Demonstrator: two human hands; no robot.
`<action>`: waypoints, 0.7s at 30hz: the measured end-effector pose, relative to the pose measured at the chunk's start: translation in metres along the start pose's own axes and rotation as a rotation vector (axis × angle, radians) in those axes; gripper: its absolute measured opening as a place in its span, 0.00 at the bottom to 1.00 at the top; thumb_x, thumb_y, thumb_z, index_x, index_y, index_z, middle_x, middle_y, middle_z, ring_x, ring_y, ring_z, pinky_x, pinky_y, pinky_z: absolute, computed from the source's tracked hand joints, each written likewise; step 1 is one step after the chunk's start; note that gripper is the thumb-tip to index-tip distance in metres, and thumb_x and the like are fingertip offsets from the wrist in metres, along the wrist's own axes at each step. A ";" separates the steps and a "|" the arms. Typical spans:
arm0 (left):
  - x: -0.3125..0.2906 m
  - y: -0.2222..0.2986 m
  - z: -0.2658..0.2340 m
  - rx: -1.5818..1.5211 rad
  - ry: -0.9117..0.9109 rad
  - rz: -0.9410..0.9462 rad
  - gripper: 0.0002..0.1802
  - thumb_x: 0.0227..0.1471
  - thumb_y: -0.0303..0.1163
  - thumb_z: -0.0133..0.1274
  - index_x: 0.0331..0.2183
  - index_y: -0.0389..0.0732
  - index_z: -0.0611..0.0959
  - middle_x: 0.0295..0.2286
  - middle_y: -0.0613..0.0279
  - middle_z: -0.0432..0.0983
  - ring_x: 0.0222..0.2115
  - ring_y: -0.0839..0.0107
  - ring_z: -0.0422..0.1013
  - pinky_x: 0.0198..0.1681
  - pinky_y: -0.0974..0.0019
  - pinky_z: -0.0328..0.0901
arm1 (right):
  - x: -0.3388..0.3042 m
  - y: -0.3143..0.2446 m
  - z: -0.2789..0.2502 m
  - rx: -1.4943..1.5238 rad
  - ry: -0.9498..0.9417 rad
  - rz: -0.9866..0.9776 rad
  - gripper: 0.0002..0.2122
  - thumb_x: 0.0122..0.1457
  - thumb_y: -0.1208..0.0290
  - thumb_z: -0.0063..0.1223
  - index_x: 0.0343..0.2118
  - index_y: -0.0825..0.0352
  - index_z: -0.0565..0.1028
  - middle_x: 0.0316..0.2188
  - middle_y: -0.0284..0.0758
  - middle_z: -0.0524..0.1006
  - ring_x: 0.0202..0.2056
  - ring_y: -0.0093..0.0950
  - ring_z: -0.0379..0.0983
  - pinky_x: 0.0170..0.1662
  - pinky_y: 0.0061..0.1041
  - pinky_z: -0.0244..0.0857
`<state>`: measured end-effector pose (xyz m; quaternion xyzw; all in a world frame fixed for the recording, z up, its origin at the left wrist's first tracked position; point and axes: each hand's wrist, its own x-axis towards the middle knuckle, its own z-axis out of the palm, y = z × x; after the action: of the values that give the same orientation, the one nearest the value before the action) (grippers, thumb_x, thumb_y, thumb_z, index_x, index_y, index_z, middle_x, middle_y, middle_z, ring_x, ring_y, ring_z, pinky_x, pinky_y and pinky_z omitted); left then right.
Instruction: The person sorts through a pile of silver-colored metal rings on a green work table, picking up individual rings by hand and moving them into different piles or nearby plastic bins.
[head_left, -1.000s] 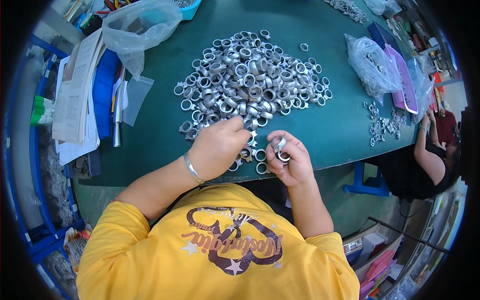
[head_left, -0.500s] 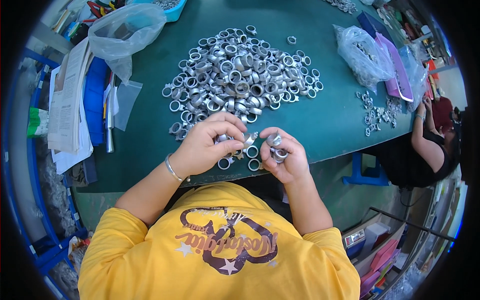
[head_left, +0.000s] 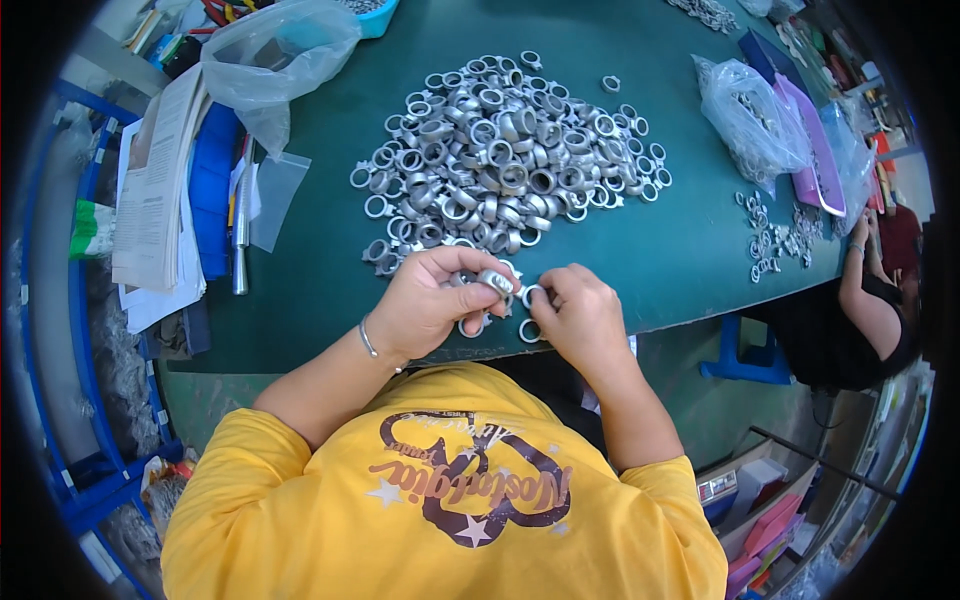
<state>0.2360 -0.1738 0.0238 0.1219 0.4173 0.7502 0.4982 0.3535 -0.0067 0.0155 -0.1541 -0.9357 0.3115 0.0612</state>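
Observation:
My left hand (head_left: 425, 305) is closed, with a silver metal ring (head_left: 497, 283) pinched between thumb and fingers. Close beside it, my right hand (head_left: 582, 315) is turned back up with its fingers curled. At its fingertips shows another metal ring (head_left: 525, 297); whatever lies in its palm is hidden. A few more rings, among them one loose ring (head_left: 521, 331), lie beneath and between my hands near the table's front edge. Just beyond my hands spreads a large pile of similar rings (head_left: 510, 150), each with a small tab.
The green table (head_left: 330, 310) carries a clear plastic bag (head_left: 280, 75), papers (head_left: 165, 190) and a blue bin (head_left: 213, 190) at left. On the right are a bag of small parts (head_left: 750, 115), a purple tray (head_left: 815, 150) and scattered small rings (head_left: 770, 240). Another person (head_left: 860, 310) sits at right.
My right hand has turned over from palm up, where metal rings showed, to back up with fingers curled. The ring in my left hand now shows more fully. The whole view has shifted slightly.

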 end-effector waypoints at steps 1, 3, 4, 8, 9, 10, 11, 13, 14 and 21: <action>0.000 0.002 0.002 0.051 0.015 -0.005 0.09 0.48 0.18 0.53 0.36 0.31 0.80 0.35 0.50 0.75 0.25 0.72 0.73 0.22 0.78 0.67 | 0.001 0.005 0.003 -0.013 0.104 -0.023 0.05 0.49 0.72 0.57 0.25 0.66 0.75 0.24 0.39 0.73 0.25 0.41 0.72 0.29 0.37 0.68; -0.001 0.001 0.008 0.132 0.064 0.093 0.09 0.48 0.17 0.53 0.35 0.31 0.80 0.36 0.54 0.73 0.25 0.72 0.73 0.23 0.78 0.67 | 0.004 0.010 0.004 0.004 0.271 -0.054 0.03 0.48 0.75 0.57 0.25 0.66 0.75 0.24 0.38 0.73 0.25 0.39 0.72 0.28 0.35 0.68; -0.002 0.001 0.008 0.135 0.069 0.096 0.09 0.48 0.17 0.53 0.35 0.31 0.80 0.36 0.54 0.73 0.25 0.72 0.73 0.23 0.78 0.67 | 0.005 0.012 0.003 0.042 0.331 -0.065 0.03 0.48 0.76 0.57 0.26 0.67 0.75 0.25 0.38 0.73 0.24 0.38 0.72 0.28 0.33 0.68; -0.003 0.000 0.008 0.427 0.072 0.221 0.08 0.50 0.19 0.54 0.36 0.34 0.82 0.34 0.61 0.73 0.24 0.79 0.73 0.23 0.81 0.66 | 0.006 0.008 -0.003 0.171 0.455 -0.129 0.05 0.47 0.81 0.59 0.29 0.68 0.77 0.27 0.37 0.74 0.24 0.31 0.73 0.26 0.26 0.68; -0.003 0.001 0.008 0.496 0.079 0.243 0.08 0.49 0.19 0.55 0.35 0.35 0.82 0.33 0.61 0.73 0.24 0.79 0.73 0.23 0.81 0.66 | 0.005 0.005 -0.004 0.254 0.475 -0.157 0.06 0.47 0.82 0.60 0.29 0.69 0.77 0.27 0.37 0.75 0.24 0.29 0.73 0.26 0.25 0.68; -0.003 0.000 0.008 0.493 0.078 0.242 0.08 0.49 0.19 0.55 0.35 0.35 0.82 0.33 0.61 0.73 0.24 0.79 0.73 0.23 0.81 0.66 | 0.004 0.004 -0.004 0.329 0.464 -0.177 0.06 0.47 0.83 0.60 0.29 0.70 0.77 0.28 0.37 0.76 0.25 0.26 0.73 0.27 0.22 0.67; -0.002 -0.002 0.008 0.452 0.070 0.229 0.08 0.49 0.20 0.55 0.35 0.35 0.81 0.33 0.61 0.74 0.24 0.79 0.73 0.23 0.81 0.67 | 0.002 0.003 -0.004 0.326 0.463 -0.175 0.06 0.47 0.83 0.60 0.29 0.70 0.77 0.28 0.37 0.76 0.25 0.26 0.73 0.27 0.22 0.67; -0.002 -0.003 0.008 0.412 0.062 0.215 0.08 0.49 0.20 0.56 0.35 0.34 0.80 0.32 0.61 0.74 0.24 0.79 0.73 0.23 0.80 0.67 | 0.000 0.003 -0.003 0.517 0.376 -0.166 0.06 0.47 0.82 0.60 0.30 0.71 0.77 0.28 0.37 0.76 0.26 0.25 0.73 0.28 0.20 0.66; -0.002 -0.003 0.010 0.346 0.086 0.167 0.08 0.49 0.20 0.56 0.35 0.34 0.79 0.31 0.60 0.75 0.24 0.79 0.73 0.23 0.80 0.67 | -0.002 0.001 -0.005 0.576 0.323 -0.122 0.05 0.49 0.82 0.59 0.30 0.71 0.77 0.29 0.36 0.77 0.28 0.23 0.72 0.30 0.18 0.64; -0.003 -0.005 0.012 0.173 0.115 0.067 0.05 0.49 0.19 0.55 0.31 0.33 0.77 0.28 0.54 0.77 0.24 0.72 0.75 0.21 0.75 0.69 | -0.007 -0.008 -0.002 0.879 0.191 0.008 0.05 0.50 0.81 0.59 0.31 0.72 0.77 0.29 0.34 0.77 0.29 0.20 0.71 0.32 0.18 0.64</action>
<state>0.2482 -0.1700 0.0281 0.1351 0.5040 0.7333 0.4359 0.3582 -0.0139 0.0222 -0.1450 -0.7041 0.6639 0.2058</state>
